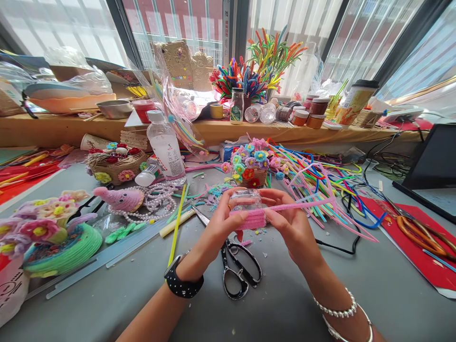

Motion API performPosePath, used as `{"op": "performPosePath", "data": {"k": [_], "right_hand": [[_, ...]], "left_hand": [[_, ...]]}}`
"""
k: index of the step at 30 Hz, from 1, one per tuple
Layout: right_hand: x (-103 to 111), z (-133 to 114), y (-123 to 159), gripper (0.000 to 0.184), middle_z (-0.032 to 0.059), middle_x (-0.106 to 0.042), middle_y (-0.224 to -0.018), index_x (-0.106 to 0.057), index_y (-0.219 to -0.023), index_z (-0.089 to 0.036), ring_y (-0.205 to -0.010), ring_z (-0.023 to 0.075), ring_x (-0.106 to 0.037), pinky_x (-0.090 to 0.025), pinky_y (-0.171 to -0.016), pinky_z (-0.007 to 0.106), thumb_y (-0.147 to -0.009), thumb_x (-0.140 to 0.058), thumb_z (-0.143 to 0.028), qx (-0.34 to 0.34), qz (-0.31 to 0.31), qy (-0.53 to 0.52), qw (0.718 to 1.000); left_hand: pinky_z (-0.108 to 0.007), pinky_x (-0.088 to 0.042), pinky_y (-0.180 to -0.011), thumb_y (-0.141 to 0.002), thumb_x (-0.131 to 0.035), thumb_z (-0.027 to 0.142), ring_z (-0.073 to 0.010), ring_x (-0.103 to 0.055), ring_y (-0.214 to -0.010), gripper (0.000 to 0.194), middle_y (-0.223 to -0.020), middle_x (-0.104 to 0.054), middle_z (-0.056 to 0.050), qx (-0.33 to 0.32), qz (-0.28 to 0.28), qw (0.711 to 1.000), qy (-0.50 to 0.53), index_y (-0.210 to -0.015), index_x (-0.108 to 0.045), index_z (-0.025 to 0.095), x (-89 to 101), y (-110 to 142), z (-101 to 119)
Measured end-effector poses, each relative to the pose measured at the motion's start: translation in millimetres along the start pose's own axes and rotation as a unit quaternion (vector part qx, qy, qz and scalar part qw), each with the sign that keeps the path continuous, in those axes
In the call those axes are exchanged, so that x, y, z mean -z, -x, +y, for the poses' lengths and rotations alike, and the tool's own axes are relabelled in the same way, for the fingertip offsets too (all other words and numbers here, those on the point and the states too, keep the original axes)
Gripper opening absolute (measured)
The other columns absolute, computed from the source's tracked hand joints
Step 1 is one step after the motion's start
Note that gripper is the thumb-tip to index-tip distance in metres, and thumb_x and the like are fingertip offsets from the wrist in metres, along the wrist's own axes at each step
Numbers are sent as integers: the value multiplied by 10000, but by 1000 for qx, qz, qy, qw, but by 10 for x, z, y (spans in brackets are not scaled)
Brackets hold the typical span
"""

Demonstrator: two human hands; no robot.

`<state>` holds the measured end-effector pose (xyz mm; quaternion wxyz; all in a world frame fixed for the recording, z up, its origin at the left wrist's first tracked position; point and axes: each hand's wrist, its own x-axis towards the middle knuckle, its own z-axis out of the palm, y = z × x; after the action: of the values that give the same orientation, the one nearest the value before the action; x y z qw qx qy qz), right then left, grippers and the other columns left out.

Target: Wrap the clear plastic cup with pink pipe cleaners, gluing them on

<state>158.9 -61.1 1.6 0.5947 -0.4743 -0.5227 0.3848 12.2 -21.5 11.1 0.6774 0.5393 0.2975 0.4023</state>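
Note:
My left hand (221, 219) is closed around a small clear plastic container (246, 198), its lower part wrapped in rows of pink pipe cleaner (255, 219). Thumb and fingers of my right hand (290, 219) pinch the pink pipe cleaner at the container's right side. From there the loose length runs out to the right, over the back of my right hand. Beneath both hands, black-handled scissors (239, 275) lie on the grey table, their blades partly hidden by my left hand. A basket of fuzzy flowers (254, 164) stands just behind the container.
Many coloured pipe cleaners (320, 166) lie at the back right. On the left are a plastic bottle (164, 147), pearl strings (160, 202), glue sticks (117, 247) and a green flower basket (67, 249). Orange-handled scissors (420, 232) rest on red paper (392, 223) beside a black screen (432, 171).

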Motion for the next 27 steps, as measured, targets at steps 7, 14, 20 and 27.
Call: {"op": "performPosePath", "data": {"k": [7,14,20,27], "right_hand": [[-3,7,4,287,52,-599,-1099,-549,-1049,-260,-1071,244,-541,-465,-865,400,-769,-570,-320,4,3,1,1000],[0,10,8,285,52,-602,-1088,-551,-1040,-260,-1069,244,-544,-474,-847,395,-761,-571,-317,1,3,-1,1000],[-5,17,5,291,58,-597,-1105,-547,-1050,-256,-1082,247,-537,-479,-833,388,-764,-563,-308,0,-2,-5,1000],[-8,-6,10,293,56,-599,-1087,-547,-1039,-249,-1071,245,-539,-486,-814,379,-752,-561,-307,-2,0,-4,1000]], "left_hand": [[-199,-400,-436,-707,-572,339,-126,-566,-632,514,-1072,-560,-96,-3,-10,1000,-5,-1172,-394,210,22,-13,-28],[-200,-404,-433,-695,-588,359,-121,-544,-626,542,-1033,-556,-86,-2,-9,1000,-7,-1174,-386,205,32,-29,-45],[-197,-401,-432,-690,-592,363,-117,-518,-628,546,-1016,-561,-82,0,4,1000,-12,-1169,-390,196,13,-21,-34],[-190,-406,-425,-671,-596,378,-116,-522,-644,590,-1054,-549,-91,8,2,1000,-15,-1180,-363,192,11,-21,-35]]}}
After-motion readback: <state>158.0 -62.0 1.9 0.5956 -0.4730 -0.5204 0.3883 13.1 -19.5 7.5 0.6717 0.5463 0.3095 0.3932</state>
